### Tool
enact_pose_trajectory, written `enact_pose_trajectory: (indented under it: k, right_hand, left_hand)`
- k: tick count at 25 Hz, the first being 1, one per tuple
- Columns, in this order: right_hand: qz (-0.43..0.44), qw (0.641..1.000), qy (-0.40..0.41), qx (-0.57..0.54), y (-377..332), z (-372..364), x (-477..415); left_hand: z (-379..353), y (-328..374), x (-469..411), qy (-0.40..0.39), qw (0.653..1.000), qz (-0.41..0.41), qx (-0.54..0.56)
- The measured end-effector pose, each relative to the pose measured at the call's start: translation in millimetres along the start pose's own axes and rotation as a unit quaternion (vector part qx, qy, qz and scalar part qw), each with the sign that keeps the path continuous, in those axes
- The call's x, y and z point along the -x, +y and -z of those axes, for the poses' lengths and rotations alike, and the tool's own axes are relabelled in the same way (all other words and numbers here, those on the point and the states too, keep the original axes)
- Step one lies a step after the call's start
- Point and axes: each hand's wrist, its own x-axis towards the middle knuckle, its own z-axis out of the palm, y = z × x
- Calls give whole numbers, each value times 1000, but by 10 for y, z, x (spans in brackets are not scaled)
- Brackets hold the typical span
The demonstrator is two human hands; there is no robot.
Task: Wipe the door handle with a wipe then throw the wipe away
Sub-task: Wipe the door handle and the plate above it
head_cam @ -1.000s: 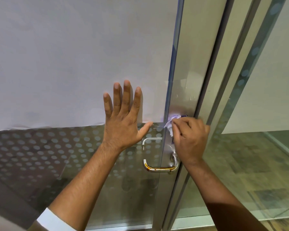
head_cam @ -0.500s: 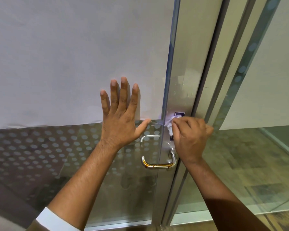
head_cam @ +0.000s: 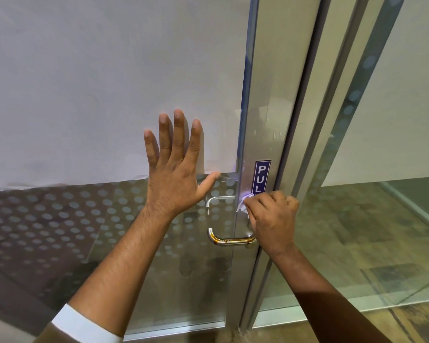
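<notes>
At the glass door [head_cam: 109,243], lock side. One door handle [head_cam: 229,240]: a round steel lever, polished, bent at its left end, with brownish rust-like staining along the bar. A second lever [head_cam: 217,200] shows through the glass behind it; I cannot tell whether it is a reflection or a separate handle. One wipe [head_cam: 243,206]: white, thin, crumpled, only a small corner visible.

Right hand [head_cam: 273,219] is curled into a loose fist around the wipe, knuckles up, pressed against the brushed-metal stile [head_cam: 265,107] just above the handle's pivot end, covering the base of the lever. Left hand [head_cam: 176,169] lies flat on the glass, fingers spread wide and pointing up, thumb out to the right, holding nothing. A white cuff [head_cam: 84,328] shows on the left wrist.

Door surface: upper part backed by plain white sheet, its lower edge wavy; lower part clear glass with rows of frosted dots. One blue sticker [head_cam: 261,177] on the stile reads "PUL", the rest hidden by the right hand. Right of the frame, another glass panel [head_cam: 382,219]; mottled floor beyond it.
</notes>
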Motion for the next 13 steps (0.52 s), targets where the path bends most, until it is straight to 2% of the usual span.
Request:
enact_pose_trajectory:
  k: [3, 6, 8, 10, 13]
  right_hand:
    - [-55, 998, -11, -18, 98, 113, 7]
    - [-140, 981, 33, -131, 219, 280, 49]
    - [-159, 971, 15, -176, 290, 355, 104]
    - [-149, 967, -68, -194, 301, 365, 154]
    - [-129, 942, -223, -216, 225, 277, 161]
  left_hand:
    - [0, 7, 0, 2, 1000, 2, 2]
    - [-16, 8, 1, 8, 1000, 2, -1]
    - [-17, 6, -9, 5, 1000, 4, -5]
    - [-20, 6, -11, 3, 1000, 10, -11]
    - [-12, 6, -7, 2, 1000, 11, -11]
